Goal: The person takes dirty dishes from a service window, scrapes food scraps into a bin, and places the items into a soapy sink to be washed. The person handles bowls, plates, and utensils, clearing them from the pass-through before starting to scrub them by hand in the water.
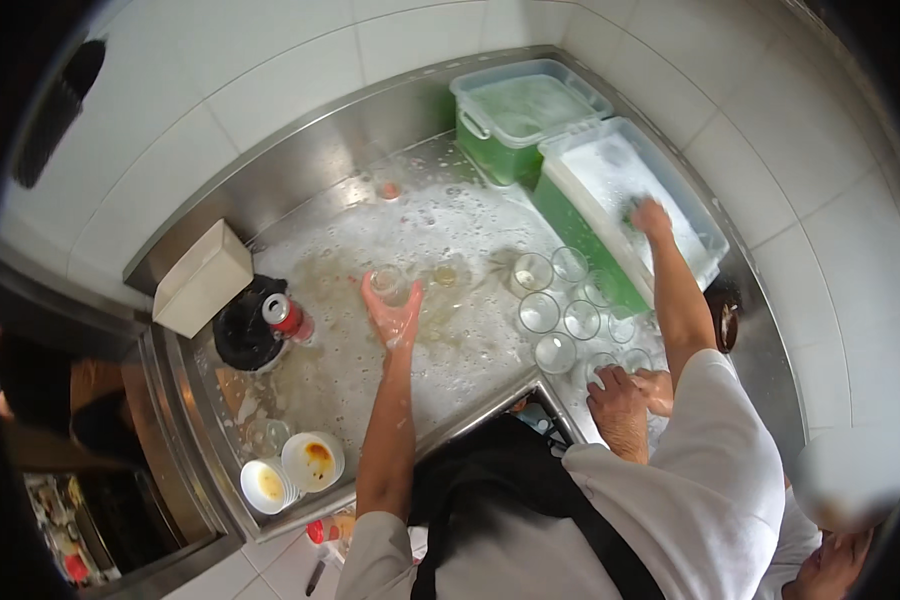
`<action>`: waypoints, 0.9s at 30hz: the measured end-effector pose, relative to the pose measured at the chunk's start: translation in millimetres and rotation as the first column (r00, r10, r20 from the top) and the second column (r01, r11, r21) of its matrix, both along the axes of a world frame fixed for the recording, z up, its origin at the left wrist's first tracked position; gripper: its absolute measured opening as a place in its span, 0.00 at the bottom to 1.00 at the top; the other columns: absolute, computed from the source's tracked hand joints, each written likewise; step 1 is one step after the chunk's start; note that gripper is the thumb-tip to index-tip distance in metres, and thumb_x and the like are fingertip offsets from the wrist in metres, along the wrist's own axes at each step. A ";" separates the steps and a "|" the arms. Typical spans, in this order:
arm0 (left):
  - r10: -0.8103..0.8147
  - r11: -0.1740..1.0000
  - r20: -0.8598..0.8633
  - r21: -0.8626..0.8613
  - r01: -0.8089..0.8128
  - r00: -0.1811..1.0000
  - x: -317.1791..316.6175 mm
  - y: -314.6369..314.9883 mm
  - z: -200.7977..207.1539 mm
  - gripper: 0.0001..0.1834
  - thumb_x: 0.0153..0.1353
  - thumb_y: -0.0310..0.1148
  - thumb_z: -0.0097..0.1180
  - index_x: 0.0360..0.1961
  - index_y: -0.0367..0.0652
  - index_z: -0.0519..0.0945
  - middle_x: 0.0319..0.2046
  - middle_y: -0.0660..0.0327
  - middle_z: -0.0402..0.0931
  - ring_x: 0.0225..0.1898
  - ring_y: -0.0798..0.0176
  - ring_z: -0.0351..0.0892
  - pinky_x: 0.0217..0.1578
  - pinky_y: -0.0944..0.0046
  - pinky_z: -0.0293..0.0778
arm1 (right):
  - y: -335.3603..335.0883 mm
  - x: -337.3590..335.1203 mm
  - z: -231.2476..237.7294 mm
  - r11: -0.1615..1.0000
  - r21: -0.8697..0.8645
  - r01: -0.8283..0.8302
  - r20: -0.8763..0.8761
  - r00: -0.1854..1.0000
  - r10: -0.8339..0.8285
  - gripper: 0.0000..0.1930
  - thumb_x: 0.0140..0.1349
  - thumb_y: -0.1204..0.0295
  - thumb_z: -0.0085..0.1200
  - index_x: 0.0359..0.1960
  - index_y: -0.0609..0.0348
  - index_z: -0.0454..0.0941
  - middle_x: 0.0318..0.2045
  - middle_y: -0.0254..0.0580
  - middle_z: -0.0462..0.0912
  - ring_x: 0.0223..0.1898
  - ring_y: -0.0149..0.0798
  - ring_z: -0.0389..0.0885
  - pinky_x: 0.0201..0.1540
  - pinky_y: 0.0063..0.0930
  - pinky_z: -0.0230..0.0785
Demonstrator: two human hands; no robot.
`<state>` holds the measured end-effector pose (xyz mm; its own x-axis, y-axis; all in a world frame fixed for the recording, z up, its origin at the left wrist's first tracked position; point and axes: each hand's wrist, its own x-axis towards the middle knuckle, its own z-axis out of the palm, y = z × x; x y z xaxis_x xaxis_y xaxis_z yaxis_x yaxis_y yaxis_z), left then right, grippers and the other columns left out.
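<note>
- Two bare hands of the wearer are spread wide apart over a steel sink counter (310, 170) covered with water and white suds.
- The left hand (395, 325) is curled around a clear glass (386, 282), thumb on one side and fingers on the other, over the middle of the wet counter.
- The right hand (653, 218) reaches into the white foam of a long clear tub (588, 228) with green liquid in it; its fingers are bent, and I cannot tell whether they grip anything.
- A second clear tub (495, 152), also with green liquid, stands just beyond the long one, near the back corner.
- Several clear glasses (582, 320) stand close together beside the long tub, under the wearer's right arm.
- A co-worker's hands (620, 405) are at the near end of that group; their exact hold is hidden.
- On the left, a red can (292, 322) is just beside a black round thing (238, 335), with a cream box (202, 278) behind them.
- At the near left corner, a stack of white cups (267, 487) sits beside a white bowl (315, 462) stained with orange-brown sauce.
</note>
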<state>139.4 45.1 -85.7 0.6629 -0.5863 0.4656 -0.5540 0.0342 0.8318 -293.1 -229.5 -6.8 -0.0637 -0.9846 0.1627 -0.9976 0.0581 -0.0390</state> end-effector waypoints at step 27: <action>-0.410 0.760 -0.849 -0.116 0.639 0.334 35.3 -10.2 -4.3 0.21 0.54 0.31 0.55 0.50 0.41 0.72 0.40 0.56 0.78 0.45 0.55 0.78 0.42 0.51 0.76 | 199.8 343.0 -96.5 0.874 0.155 -0.461 0.665 0.703 0.253 0.24 0.49 0.70 0.61 0.50 0.61 0.74 0.41 0.53 0.80 0.43 0.46 0.79 0.49 0.36 0.70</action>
